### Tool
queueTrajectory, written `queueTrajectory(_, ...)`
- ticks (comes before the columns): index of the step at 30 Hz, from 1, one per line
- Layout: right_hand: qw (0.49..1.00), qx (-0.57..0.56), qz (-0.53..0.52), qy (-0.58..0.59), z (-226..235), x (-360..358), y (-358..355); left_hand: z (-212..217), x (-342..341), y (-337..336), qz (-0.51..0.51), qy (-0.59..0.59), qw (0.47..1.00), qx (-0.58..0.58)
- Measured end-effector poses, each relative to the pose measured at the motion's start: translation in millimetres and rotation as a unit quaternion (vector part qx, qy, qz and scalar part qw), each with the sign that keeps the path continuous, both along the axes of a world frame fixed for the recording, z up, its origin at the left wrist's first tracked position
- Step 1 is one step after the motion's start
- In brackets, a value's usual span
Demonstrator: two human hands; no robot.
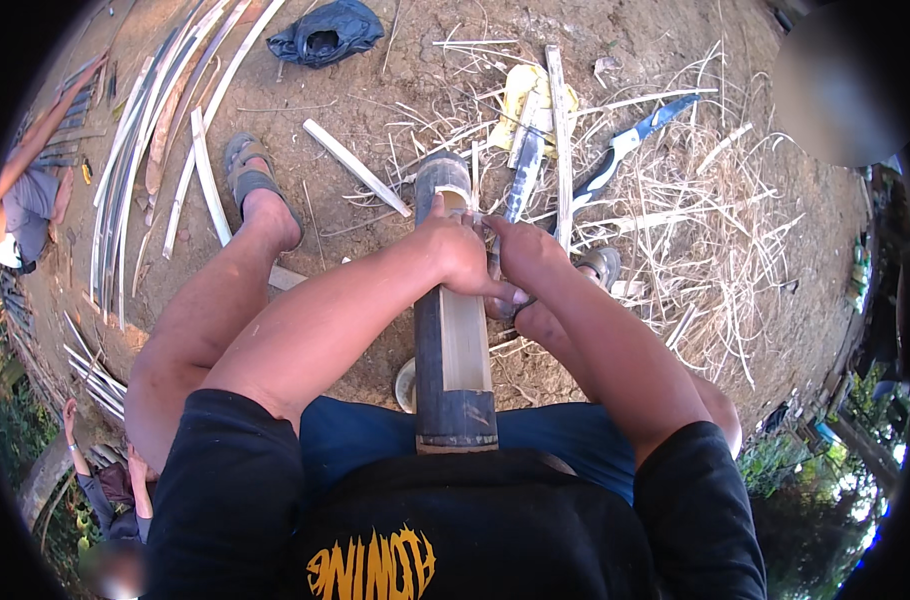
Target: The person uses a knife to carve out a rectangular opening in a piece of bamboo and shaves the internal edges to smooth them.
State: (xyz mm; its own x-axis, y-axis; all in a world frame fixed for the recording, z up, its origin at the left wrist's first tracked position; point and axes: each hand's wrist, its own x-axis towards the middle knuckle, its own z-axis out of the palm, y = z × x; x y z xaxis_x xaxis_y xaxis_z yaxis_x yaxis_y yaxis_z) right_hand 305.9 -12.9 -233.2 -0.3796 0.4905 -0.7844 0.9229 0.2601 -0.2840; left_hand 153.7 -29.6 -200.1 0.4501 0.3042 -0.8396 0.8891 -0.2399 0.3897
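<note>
From my remote seat, the head camera looks down on a seated person in a black shirt, knees apart, working over brown earth. A dark, hollow tube (432, 340) lies lengthwise between the legs, its near end close to the lap, its far end pointing away toward the surface's far edge. A long slot is cut into its upper face, showing a pale inside.

I see the left hand (459, 254) laid across the slot toward the tube's far end, thumb raised and the other fingers bent, one pointing out past the right edge. The right hand (531, 252) meets it at that same edge, fingers curled in. Whether either hand grips something small I cannot tell; the fingers hide it.

Just beyond the hands, a speckled tool (524, 180) lies partly on a yellow sheet (516, 88). Right of it a pale slat (560, 140) lies lengthwise, and next to that is a tool with a blue-and-white handle (627, 142). Tangled shavings (720, 240) spread over the surface's right side. Long strips (175, 110) fan along its left side, and a black bag (340, 32) sits near its far edge. The feet wear sandals (243, 158). At the left edge another person (33, 205) is partly in view.
</note>
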Motion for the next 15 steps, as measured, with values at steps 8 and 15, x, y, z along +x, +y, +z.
queueTrajectory(8, 0.999, -0.003, -0.025, 0.036, -7.6, 8.0, 0.9, -2.9, -5.1, -1.5, 0.034, -0.014, 0.999, 0.014)
queueTrajectory(15, 0.948, -0.060, -0.265, 0.167, -44.2, 46.6, -9.7, -7.2, -36.2, -9.6, 0.099, -0.083, 0.992, -0.001)
